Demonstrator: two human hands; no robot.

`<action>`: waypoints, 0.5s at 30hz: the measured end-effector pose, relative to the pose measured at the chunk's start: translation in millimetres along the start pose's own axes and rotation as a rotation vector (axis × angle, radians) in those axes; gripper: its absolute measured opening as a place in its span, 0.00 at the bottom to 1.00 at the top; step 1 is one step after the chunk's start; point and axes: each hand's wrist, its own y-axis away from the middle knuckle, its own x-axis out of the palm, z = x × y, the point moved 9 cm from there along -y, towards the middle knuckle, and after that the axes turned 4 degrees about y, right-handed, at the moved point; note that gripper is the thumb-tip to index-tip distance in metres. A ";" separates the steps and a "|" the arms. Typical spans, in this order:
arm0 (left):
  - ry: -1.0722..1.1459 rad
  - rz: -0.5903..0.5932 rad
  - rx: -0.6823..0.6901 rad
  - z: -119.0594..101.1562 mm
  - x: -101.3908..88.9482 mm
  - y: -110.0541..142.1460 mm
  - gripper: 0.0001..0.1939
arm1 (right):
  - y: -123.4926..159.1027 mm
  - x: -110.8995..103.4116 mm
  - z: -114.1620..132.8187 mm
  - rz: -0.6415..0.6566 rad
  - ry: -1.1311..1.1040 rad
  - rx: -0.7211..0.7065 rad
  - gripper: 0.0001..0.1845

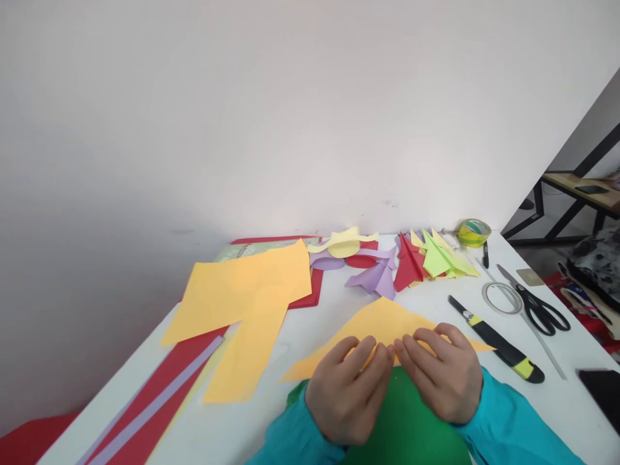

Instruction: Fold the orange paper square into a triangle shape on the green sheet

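A sheet of orange paper [380,321], pointed at its far end and at both sides, lies at the front of the table. My left hand [351,387] pinches its near edge around the middle. Close beside it, my right hand [440,371] grips the same edge, the fingertips of both hands almost touching. Part of the near edge is hidden behind my fingers. To the left rest larger orange paper pieces [242,294]. A black and yellow utility knife [504,342] lies just right of my right hand, its end near the paper's right tip.
Black scissors [540,310], a roll of white tape [502,298] and a yellow tape roll [473,233] are on the right. Folded paper planes, red [409,263], green [443,257] and purple [375,279], sit at the back. Red paper [179,374] with purple strips lies left.
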 end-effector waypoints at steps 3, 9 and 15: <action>-0.014 -0.013 0.015 -1.9 -4.9 -1.3 0.12 | 0.4 -3.8 -1.0 -0.009 0.012 0.002 0.15; -0.036 -0.011 0.025 1.3 -8.8 -3.3 0.13 | -0.3 -7.3 -5.0 -0.018 0.031 -0.002 0.14; -0.060 0.038 0.028 3.3 0.3 0.0 0.11 | 1.5 0.3 -1.8 -0.015 0.045 -0.020 0.13</action>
